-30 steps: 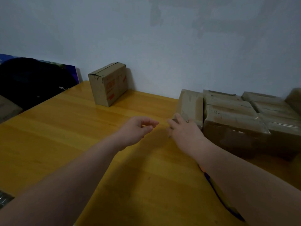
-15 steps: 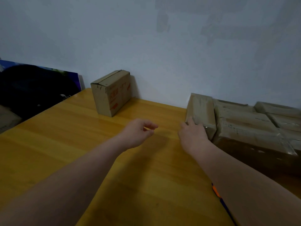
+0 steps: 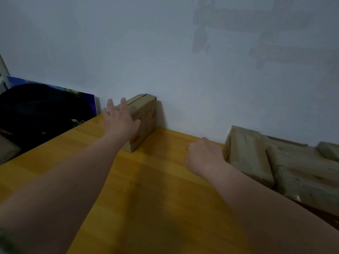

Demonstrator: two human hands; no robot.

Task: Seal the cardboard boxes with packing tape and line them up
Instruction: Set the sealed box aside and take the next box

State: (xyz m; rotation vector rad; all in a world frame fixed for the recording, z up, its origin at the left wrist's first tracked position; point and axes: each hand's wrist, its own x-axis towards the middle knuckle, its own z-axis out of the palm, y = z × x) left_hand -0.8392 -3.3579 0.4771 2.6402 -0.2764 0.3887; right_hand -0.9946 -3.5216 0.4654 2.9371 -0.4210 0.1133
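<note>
A small brown cardboard box [image 3: 145, 114] with red print stands on edge at the back of the wooden table [image 3: 150, 198], against the wall; a slit runs along its top. My left hand [image 3: 120, 121] reaches over its near left side with the fingers spread and straight, covering part of it; contact cannot be made out. My right hand [image 3: 203, 156] sits low over the table with the fingers curled under and nothing in it, just left of a block of several tape-wrapped boxes [image 3: 247, 156] at the right. No tape roll shows.
A dark round object [image 3: 42, 110] in front of a blue picture board lies off the table's left edge. The grey wall runs close behind the boxes. Bare tabletop lies between the small box and the wrapped boxes.
My left hand has stretched forward and left to the small box and opened its fingers. My right hand has come off the wrapped box and curled up. The view has tilted upward.
</note>
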